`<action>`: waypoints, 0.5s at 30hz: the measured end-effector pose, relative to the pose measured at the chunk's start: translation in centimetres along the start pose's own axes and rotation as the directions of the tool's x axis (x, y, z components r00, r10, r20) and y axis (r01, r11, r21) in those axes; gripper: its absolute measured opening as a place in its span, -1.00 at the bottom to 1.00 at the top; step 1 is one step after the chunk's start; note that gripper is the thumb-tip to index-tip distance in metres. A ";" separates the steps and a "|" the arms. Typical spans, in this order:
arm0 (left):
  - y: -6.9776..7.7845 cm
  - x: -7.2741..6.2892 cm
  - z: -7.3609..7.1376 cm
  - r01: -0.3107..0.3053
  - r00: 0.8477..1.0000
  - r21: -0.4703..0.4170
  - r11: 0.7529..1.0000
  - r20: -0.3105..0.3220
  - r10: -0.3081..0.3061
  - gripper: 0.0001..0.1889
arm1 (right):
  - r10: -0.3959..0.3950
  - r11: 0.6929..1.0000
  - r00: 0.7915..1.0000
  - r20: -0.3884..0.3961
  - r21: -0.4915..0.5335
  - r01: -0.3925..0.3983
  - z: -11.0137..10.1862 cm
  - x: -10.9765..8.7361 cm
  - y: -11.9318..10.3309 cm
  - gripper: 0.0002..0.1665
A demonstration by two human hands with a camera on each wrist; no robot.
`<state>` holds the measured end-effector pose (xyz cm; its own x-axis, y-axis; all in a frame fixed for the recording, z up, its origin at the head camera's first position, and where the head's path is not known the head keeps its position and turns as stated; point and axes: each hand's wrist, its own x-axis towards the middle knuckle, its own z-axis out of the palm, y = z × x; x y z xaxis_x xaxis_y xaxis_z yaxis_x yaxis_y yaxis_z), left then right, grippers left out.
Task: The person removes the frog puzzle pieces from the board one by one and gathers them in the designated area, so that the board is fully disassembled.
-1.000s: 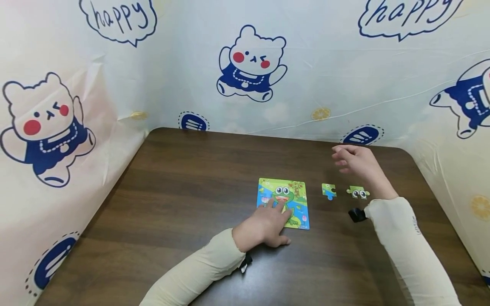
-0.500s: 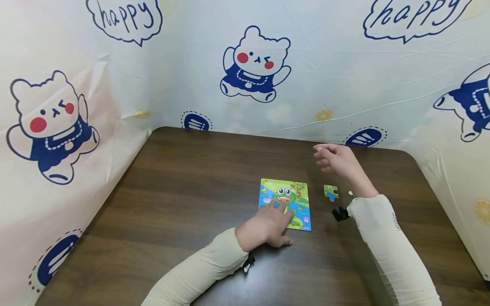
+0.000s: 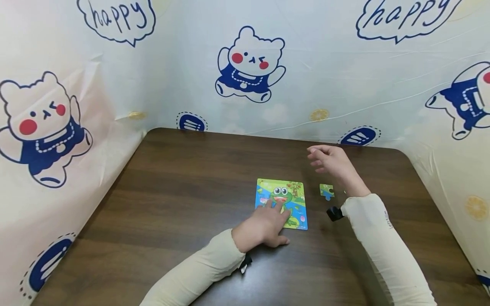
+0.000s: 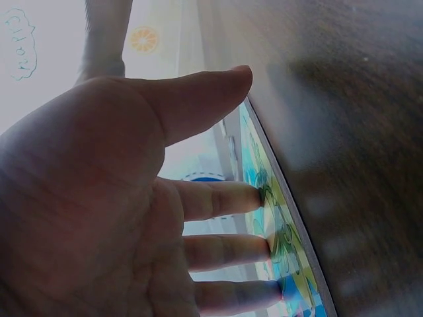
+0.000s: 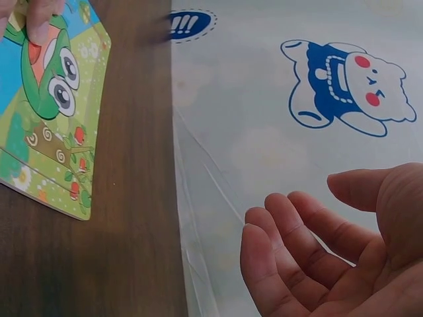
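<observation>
A square frog puzzle board (image 3: pixel 298 199) lies on the table, bright green and blue. My left hand (image 3: pixel 265 225) rests on its lower part, fingers spread and fairly straight. The left wrist view shows the fingertips (image 4: pixel 248 198) touching the board's face (image 4: pixel 281 228). Above the table, beyond the loose pieces, hovers my right hand (image 3: pixel 331 163). Its fingers (image 5: pixel 258 254) are loosely bent, with nothing between them and the thumb. One jigsaw piece (image 3: pixel 326 191), green and blue, lies right of the board. My right wrist hides most of a second piece.
The brown wooden table (image 3: pixel 183 182) has rounded far corners. A pale printed cloth (image 3: pixel 325 68) with bear drawings surrounds its back and sides. A black strap part (image 3: pixel 334 213) sticks out at my right cuff.
My right hand has moved left above the table, and its wrist now covers most of the piece with eyes. My left hand has stayed on the board.
</observation>
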<state>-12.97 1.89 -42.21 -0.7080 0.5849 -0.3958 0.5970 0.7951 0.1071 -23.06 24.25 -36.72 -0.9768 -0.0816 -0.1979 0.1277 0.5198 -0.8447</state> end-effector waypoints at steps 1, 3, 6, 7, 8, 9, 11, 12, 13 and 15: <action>0.0 0.0 0.0 -0.001 1.000 -0.001 1.000 0.000 0.001 -0.15 | 0.003 1.000 1.000 -0.001 0.002 -0.003 0.1 0.0 0.0 -0.45; 0.0 0.1 0.0 -0.002 1.000 -0.003 1.000 0.000 0.002 -0.15 | 0.009 1.000 1.000 0.001 0.000 -0.009 0.3 0.1 0.2 -0.46; -0.1 0.1 0.1 -0.001 1.000 -0.007 1.000 0.002 0.001 -0.15 | 0.018 1.000 1.000 0.004 -0.003 -0.018 0.6 0.2 0.4 -0.47; -0.1 0.1 0.1 -0.001 1.000 -0.006 1.000 0.002 0.001 -0.15 | 0.022 1.000 1.000 0.006 -0.001 -0.022 0.7 0.2 0.5 -0.48; -0.1 0.1 0.1 -0.002 1.000 -0.006 1.000 0.001 0.002 -0.15 | 0.029 1.000 1.000 0.008 0.003 -0.029 0.9 0.3 0.7 -0.49; -0.1 0.2 0.1 -0.002 1.000 -0.006 1.000 0.001 0.002 -0.15 | 0.036 0.999 0.999 0.009 0.007 -0.036 1.0 0.3 0.8 -0.49; -0.1 0.2 0.2 -0.004 1.000 -0.006 1.000 -0.001 0.004 -0.15 | 0.051 0.999 0.999 0.011 0.014 -0.051 1.2 0.4 1.1 -0.50; -0.1 0.2 0.2 -0.005 1.000 -0.006 1.000 -0.002 0.005 -0.15 | 0.057 0.998 0.998 0.014 0.015 -0.057 1.3 0.4 1.3 -0.50; -0.1 0.2 0.2 -0.005 1.000 -0.006 1.000 -0.003 0.005 -0.15 | 0.064 0.998 0.998 0.017 0.015 -0.064 1.4 0.5 1.5 -0.50; -0.1 0.2 0.2 -0.005 1.000 -0.009 1.000 -0.001 0.005 -0.15 | 0.074 0.997 0.997 0.022 0.009 -0.074 1.6 0.6 1.9 -0.49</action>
<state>-13.16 1.89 -42.49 -0.7052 0.5892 -0.3943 0.5974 0.7934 0.1172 -23.12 23.81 -39.27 -0.9608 -0.0614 -0.2705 0.2012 0.5171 -0.8319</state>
